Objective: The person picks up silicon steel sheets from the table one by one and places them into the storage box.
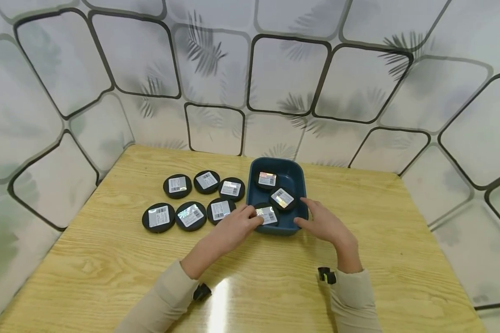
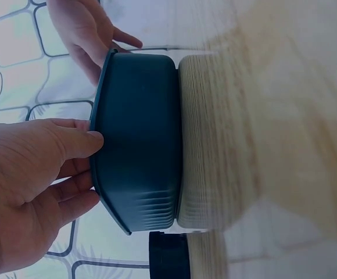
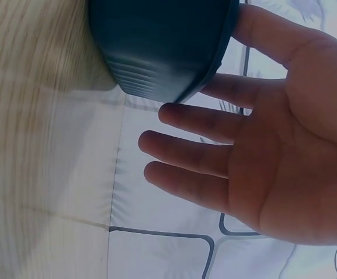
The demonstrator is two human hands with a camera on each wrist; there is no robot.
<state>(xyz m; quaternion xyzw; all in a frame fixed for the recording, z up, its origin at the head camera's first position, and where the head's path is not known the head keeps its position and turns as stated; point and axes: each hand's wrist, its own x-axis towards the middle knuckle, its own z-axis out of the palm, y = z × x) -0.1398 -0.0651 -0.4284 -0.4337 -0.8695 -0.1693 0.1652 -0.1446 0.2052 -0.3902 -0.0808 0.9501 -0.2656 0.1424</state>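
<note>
Six black labelled discs point(image 1: 159, 218) lie ahead and left of my left hand point(image 1: 234, 228) — three more discs point(image 1: 282, 198) sit in one dark-blue plastic bin point(image 1: 292, 177) between it and my right hand point(image 1: 324, 224) — one wooden table point(image 1: 383, 231) beneath my hands.

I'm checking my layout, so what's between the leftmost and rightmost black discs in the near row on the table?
In the head view, one more black disc lies between the leftmost disc and the rightmost disc of that row.
</note>
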